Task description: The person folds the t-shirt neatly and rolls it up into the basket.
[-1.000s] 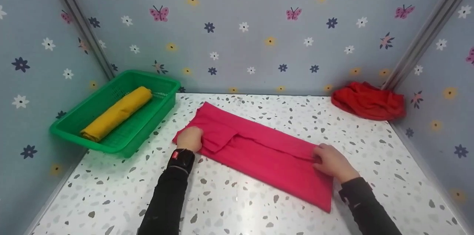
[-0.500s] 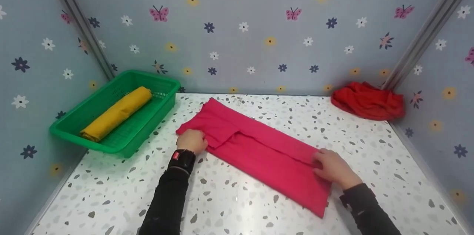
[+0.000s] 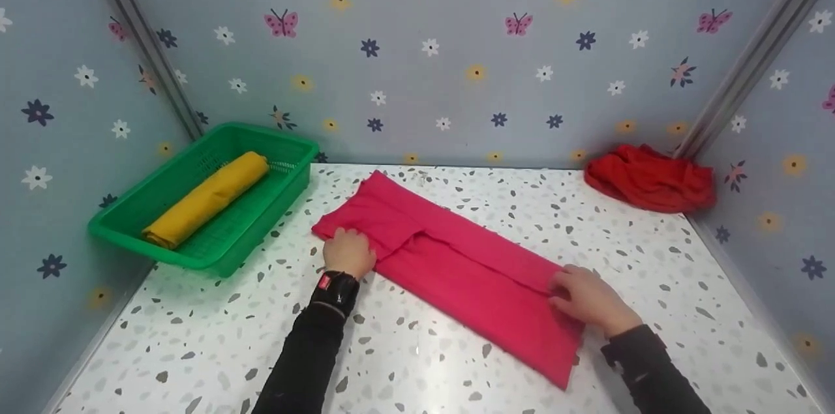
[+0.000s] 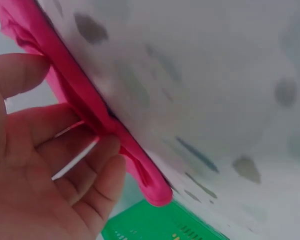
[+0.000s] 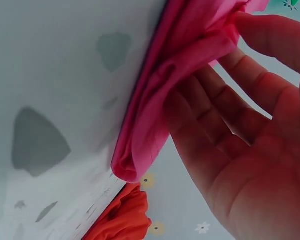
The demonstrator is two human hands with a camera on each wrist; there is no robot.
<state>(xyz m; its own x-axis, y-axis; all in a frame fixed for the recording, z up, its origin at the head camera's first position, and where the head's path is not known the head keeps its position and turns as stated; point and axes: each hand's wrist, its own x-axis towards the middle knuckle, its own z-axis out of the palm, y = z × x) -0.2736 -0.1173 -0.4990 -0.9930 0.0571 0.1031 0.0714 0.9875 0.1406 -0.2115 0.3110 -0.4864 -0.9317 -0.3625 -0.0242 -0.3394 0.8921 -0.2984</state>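
A pink T-shirt (image 3: 470, 270), folded into a long strip with a sleeve-like flap at its left end, lies slanted across the table. My left hand (image 3: 349, 252) is on its near edge by that flap. In the left wrist view the thumb and relaxed fingers touch the pink cloth (image 4: 87, 95) along its edge. At the strip's right end, my right hand (image 3: 590, 296) pinches the folded layer. The right wrist view shows the pink fabric (image 5: 155, 105) bunched between thumb and index, the other fingertips partly hidden behind the fold.
A green plastic basket (image 3: 238, 251) holding a rolled yellow cloth (image 3: 205, 199) stands at the left. A crumpled red cloth (image 3: 649, 179) lies in the back right corner. Flower-patterned walls (image 3: 417, 62) enclose the speckled white table (image 3: 417, 362) on three sides.
The pink T-shirt has turned clockwise, its left end going farther back and its right end nearer. My left hand has slid right along the edge; my right hand has come slightly nearer.
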